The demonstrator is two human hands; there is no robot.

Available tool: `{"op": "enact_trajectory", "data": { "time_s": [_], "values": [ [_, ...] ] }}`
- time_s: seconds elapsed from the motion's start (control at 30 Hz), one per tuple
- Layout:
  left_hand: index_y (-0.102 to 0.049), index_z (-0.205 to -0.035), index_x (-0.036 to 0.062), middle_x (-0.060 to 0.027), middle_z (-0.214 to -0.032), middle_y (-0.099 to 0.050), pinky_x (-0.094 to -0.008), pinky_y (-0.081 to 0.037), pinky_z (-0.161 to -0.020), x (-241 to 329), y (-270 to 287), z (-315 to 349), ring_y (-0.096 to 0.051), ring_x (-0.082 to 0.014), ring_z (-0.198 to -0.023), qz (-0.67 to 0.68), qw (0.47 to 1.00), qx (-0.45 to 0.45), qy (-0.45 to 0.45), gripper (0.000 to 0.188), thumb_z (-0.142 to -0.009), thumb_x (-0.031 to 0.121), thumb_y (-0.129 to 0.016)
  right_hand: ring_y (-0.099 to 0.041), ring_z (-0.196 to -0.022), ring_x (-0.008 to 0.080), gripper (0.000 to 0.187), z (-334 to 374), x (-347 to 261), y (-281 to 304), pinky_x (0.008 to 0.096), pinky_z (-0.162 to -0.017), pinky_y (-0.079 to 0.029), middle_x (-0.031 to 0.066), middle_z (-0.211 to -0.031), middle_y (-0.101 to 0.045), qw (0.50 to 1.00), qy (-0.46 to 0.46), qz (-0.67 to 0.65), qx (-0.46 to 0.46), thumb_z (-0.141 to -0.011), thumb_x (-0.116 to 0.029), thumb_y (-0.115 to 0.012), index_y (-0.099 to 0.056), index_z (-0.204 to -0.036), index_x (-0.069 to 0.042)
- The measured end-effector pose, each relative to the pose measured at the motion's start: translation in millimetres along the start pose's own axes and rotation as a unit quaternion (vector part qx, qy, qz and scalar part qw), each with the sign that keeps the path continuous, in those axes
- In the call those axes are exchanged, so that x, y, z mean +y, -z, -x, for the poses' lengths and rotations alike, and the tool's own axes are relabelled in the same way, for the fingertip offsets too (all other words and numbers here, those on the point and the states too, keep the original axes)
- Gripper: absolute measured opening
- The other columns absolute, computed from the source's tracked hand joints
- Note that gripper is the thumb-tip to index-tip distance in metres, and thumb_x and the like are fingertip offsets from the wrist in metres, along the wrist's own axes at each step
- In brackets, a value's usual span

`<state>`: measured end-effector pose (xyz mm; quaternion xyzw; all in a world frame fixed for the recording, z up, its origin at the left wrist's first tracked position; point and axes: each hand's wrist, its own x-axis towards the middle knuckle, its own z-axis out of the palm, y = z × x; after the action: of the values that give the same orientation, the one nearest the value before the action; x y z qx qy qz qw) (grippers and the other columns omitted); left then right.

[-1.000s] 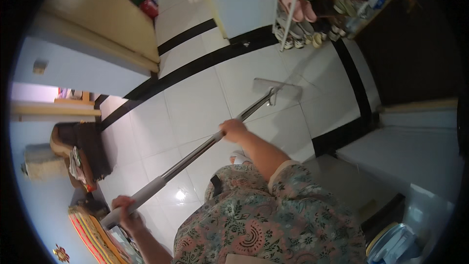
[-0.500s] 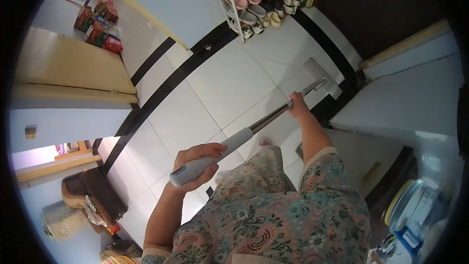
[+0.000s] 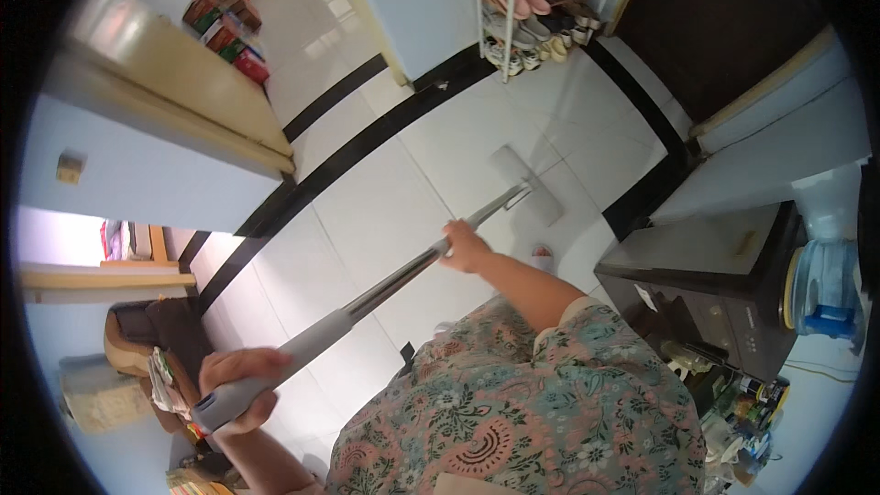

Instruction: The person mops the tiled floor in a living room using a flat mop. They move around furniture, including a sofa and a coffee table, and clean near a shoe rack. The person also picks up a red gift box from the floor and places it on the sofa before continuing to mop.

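Observation:
Both my hands are wrapped round a flat mop with a thick grey grip and a shiny metal pole. My left hand is closed on the grip near its top end, at the lower left. Farther along, my right hand holds the pole at a grey collar. The pole slants away to the right, down to a pale, wide mop head lying on the white tiled floor. One of my feet shows just on the near side of the mop head.
A shoe rack stands at the far wall beside a dark door. To the right are a dark cabinet and a blue water bottle. Boxes sit far left. A brown padded seat with papers is near left.
The mop has moved left and toward me, its head sliding from near the dark floor border onto the white tiles. Both hands moved left with it, still gripping; the view has shifted too.

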<state>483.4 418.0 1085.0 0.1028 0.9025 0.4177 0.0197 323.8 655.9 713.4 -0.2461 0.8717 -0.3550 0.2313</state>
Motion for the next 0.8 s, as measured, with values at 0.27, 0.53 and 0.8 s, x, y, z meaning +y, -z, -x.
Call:
{"op": "enact_trajectory", "data": {
  "time_s": [0.27,0.53,0.8],
  "values": [
    [-0.049,-0.065,0.0100,-0.0042,-0.062,-0.056,-0.0297,-0.035,-0.067,19.8,95.2,227.7,-0.051,-0.0157,-0.061,-0.158,0.951,0.262,0.051,0.033,-0.067,0.041,-0.059,-0.051,-0.098,0.0270,0.031,20.6,-212.0,-156.8,0.0388,-0.080,-0.044,0.0109,-0.098,-0.056,0.967,0.149,-0.048,-0.201,-0.069,-0.028,-0.066,-0.056,-0.092,-0.010],
    [-0.043,-0.063,0.0113,-0.0017,-0.063,-0.041,-0.0300,-0.034,-0.068,-10.0,67.2,288.5,-0.043,-0.0100,-0.062,0.007,0.881,0.469,0.064,0.021,-0.069,0.026,-0.057,-0.058,-0.089,0.0260,0.018,32.6,-221.8,-184.0,0.0398,-0.074,-0.046,0.0061,-0.089,-0.060,0.957,0.173,0.001,-0.232,-0.070,-0.023,-0.062,-0.058,-0.084,-0.013],
    [-0.050,-0.078,0.0055,-0.0064,-0.072,-0.051,-0.0327,-0.040,-0.070,-49.3,-43.8,204.2,-0.050,-0.0170,-0.071,0.134,0.890,0.430,0.071,0.019,-0.070,0.019,-0.060,-0.060,-0.084,0.0287,0.014,62.2,-40.3,-65.6,0.0419,-0.070,-0.049,0.0088,-0.085,-0.062,0.993,0.064,0.040,-0.091,-0.068,-0.018,-0.060,-0.061,-0.080,-0.012]
  ]
}}
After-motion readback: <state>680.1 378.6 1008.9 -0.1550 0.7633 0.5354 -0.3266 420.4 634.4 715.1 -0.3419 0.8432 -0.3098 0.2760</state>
